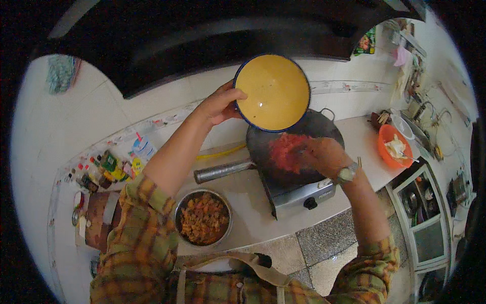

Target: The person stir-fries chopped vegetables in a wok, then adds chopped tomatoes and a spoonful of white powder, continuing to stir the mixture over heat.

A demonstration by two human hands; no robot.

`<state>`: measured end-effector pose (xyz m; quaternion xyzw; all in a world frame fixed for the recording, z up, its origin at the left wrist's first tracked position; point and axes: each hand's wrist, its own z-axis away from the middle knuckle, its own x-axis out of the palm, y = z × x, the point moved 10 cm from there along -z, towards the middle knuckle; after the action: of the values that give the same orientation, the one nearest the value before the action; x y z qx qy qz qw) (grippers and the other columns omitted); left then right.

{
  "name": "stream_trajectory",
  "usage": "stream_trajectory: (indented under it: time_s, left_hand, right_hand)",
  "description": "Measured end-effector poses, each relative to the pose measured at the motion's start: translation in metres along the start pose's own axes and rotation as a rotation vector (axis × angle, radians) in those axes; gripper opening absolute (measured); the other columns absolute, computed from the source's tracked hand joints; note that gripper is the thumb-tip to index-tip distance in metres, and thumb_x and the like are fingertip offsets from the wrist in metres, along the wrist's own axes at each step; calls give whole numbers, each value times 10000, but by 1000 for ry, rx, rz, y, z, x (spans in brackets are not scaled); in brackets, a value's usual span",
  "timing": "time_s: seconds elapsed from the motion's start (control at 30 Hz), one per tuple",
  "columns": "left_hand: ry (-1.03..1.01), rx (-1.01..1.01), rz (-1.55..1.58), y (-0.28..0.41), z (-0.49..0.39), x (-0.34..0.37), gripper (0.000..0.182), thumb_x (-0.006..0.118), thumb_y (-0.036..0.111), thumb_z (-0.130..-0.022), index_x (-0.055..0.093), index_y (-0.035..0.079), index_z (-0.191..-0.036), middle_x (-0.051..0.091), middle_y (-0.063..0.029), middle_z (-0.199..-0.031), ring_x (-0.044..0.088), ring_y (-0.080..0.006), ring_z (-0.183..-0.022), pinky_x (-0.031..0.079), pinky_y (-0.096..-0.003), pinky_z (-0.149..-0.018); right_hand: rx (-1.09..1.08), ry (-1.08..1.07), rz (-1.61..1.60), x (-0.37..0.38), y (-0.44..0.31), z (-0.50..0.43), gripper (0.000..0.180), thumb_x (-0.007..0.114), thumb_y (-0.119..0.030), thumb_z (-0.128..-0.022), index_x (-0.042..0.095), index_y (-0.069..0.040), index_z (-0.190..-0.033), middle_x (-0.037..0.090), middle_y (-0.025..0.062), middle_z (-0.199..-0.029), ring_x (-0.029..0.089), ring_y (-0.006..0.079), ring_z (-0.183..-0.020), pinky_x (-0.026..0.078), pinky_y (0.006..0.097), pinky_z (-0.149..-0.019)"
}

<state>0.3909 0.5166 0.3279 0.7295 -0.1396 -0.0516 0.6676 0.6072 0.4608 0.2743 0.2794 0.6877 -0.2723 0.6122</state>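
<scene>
My left hand (220,104) grips the edge of a yellow bowl (271,93) with a dark blue rim, thumb over the rim. The bowl is tilted up with its inside toward me; only small specks show in it. Below the bowl, a dark wok (262,146) sits on a gas stove (300,197). Red food, perhaps raw minced meat (286,152), lies in the wok. My right hand (326,155) is over the food, a watch on its wrist. The fingers are blurred and partly hidden, so I cannot tell whether they hold a utensil.
The wok's long handle (224,171) points left. A metal bowl of cooked chopped food (205,218) stands before me on the counter. Bottles and condiments (110,165) and a cutting board (97,220) lie left. An orange basin (385,138) sits right. A dark range hood (182,45) hangs above.
</scene>
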Motion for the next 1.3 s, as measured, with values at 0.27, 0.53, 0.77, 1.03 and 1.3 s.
stream_trajectory:
  time_s: [0.27, 0.53, 0.77, 1.03, 1.3]
  left_hand:
    - [102, 93, 102, 15, 50, -43, 471, 651, 190, -815, 538, 60, -1254, 630, -86, -1143, 628, -227, -1008, 550, -449, -853]
    - [644, 185, 144, 13, 231, -208, 429, 655, 217, -865, 549, 9, -1225, 584, -126, -1257, 554, -263, -1185, 465, -471, -1006]
    - [734, 290, 320, -26, 400, -224, 605, 630, 224, -851, 412, 29, -1381, 496, -167, -1366, 510, -324, -1236, 438, -479, -1041]
    - [1716, 435, 471, -121, 658, -307, 481, 607, 254, -880, 484, 40, -1293, 570, -154, -1227, 595, -333, -1098, 564, -471, -859]
    - [1406, 129, 416, -254, 719, -357, 530, 606, 338, -923, 475, 47, -1345, 543, -146, -1323, 533, -302, -1206, 499, -441, -982]
  right_hand:
    - [205, 172, -413, -27, 40, 78, 306, 591, -133, -927, 622, -17, -1208, 704, 164, -1040, 700, 252, -929, 562, 370, -802]
    - [477, 116, -406, 10, 64, 159, 430, 713, -219, -867, 614, 49, -1189, 705, 169, -998, 684, 199, -896, 539, 327, -753]
    - [575, -207, 229, 50, 67, 172, 685, 706, -206, -826, 407, -133, -1439, 624, 152, -1143, 615, 346, -1025, 525, 448, -815]
    - [754, 338, -1083, 85, 169, 195, 456, 511, -91, -920, 499, -30, -1372, 543, 156, -1338, 537, 290, -1198, 452, 409, -976]
    - [703, -54, 282, -71, 64, 184, 367, 615, -216, -896, 621, -146, -1257, 634, 148, -1060, 621, 307, -929, 488, 415, -780]
